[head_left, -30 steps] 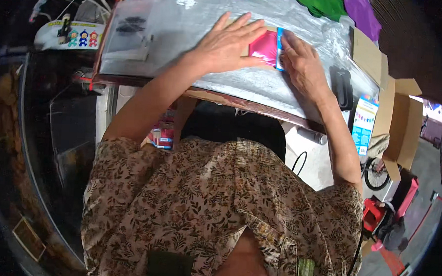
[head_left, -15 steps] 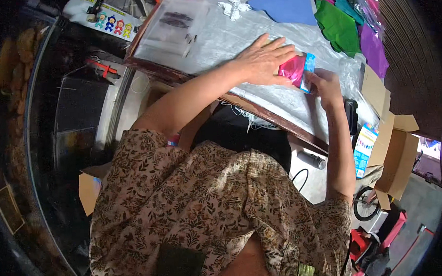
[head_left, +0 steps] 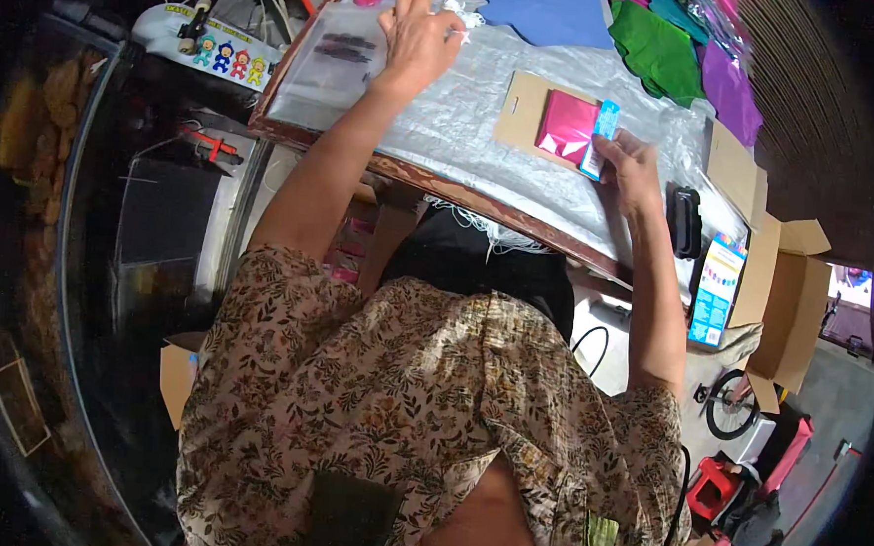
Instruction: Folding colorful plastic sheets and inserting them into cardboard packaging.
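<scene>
My left hand (head_left: 419,45) is at the far edge of the table, fingers bent and its thumb side pinched on a bundle of white string (head_left: 464,15). The fingers partly cover the bundle. With thumb and fingers, my right hand (head_left: 631,169) grips the blue card end of a flat, shiny pink packet (head_left: 569,125). The packet lies over a tan cardboard piece (head_left: 517,117) with a slot near its left end. Beneath is the table, covered with crinkled clear plastic (head_left: 445,125).
Blue (head_left: 550,10), green (head_left: 651,52) and purple (head_left: 731,91) sheets lie along the far side. A black case (head_left: 684,222) and a blue-white printed box (head_left: 719,288) sit at the right, beside an opened cardboard box (head_left: 791,311). A decorated skateboard (head_left: 212,44) is at the left.
My left hand has left the pink packet and moved left and away to the white string. The packet and the cardboard under it are now uncovered; my right hand keeps its grip.
</scene>
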### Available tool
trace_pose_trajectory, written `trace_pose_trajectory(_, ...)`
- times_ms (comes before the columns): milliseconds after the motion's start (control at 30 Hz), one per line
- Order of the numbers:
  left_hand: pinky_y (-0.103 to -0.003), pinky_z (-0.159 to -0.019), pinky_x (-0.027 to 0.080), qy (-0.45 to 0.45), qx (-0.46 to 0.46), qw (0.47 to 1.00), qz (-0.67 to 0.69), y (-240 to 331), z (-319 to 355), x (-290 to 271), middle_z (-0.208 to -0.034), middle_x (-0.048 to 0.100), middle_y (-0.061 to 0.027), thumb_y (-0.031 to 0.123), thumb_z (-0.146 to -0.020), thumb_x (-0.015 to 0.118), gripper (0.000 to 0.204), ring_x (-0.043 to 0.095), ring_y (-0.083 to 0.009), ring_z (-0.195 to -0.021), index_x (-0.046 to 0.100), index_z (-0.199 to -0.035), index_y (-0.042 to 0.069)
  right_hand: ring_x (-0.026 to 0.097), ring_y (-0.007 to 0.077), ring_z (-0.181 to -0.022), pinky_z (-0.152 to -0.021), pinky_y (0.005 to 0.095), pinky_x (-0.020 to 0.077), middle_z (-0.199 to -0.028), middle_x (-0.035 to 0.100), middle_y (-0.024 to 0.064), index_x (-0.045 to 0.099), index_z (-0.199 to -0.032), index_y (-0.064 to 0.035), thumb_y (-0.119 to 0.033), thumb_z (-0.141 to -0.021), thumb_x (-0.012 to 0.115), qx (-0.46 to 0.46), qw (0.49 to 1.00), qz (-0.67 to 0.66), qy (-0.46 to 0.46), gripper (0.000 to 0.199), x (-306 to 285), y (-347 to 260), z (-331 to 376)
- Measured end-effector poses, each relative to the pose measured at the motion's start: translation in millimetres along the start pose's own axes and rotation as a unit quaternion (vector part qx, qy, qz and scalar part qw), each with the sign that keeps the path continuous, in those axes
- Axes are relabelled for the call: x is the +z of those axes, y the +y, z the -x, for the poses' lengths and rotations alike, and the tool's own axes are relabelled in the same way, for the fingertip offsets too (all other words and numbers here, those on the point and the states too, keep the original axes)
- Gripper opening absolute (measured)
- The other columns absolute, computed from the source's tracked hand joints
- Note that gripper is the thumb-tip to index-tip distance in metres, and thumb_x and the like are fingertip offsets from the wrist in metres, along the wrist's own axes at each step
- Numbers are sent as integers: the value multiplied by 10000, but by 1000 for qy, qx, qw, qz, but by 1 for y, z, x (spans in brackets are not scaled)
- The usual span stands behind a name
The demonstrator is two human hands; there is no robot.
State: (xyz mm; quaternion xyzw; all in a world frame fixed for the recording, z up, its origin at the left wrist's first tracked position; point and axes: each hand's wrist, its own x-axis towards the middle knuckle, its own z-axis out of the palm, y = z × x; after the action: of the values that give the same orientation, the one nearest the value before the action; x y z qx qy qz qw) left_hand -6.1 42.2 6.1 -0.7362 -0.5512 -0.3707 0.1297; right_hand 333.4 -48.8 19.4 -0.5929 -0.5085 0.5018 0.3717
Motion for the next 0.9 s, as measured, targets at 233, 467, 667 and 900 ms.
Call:
trace_pose_trajectory(233, -340, -838, 534, -164, -188, 849, 465, 45, -1, -28, -978, 720, -95, 153, -795, 769, 156, 695, -226, -935, 734, -916, 61, 540, 30, -661, -527, 199, 349, -810, 624, -50, 653, -981, -74, -196, -937, 684, 28, 976, -202, -76, 133, -10, 10, 4)
trace_pose_trajectory(467, -316, -784, 557, -236, -95, 877, 406, 112, 2, -61, -860, 755, -77, 155, -794, 766, 320, 730, -205, -801, 666, -1077, 44, 533, 44, -623, -533, 204, 390, -778, 625, -41, 657, -883, -78, -124, -934, 695, 48, 945, -314, -73, 78, -3, -5, 25)
trace_pose_trajectory(667, -320, -737, 541, -228, -56, 905, 355, 142, 7, -58, -879, 759, -71, 151, -817, 768, 486, 714, -175, -801, 560, -1249, 66, 657, 72, -853, -760, 225, 507, -1010, 703, -6, 651, -1113, -53, -155, -944, 681, 36, 939, -318, -123, 200, -2, 6, 27)
trace_pose_trajectory(900, -351, -763, 560, -155, -22, 904, 399, 150, 9, -61, -946, 769, -68, 137, -777, 770, 660, 731, -208, -769, 502, -1377, 73, 675, 114, -992, -932, 280, 517, -1107, 715, 46, 632, -1205, -10, -122, -940, 672, -28, 918, -375, -130, 290, 4, -3, 41)
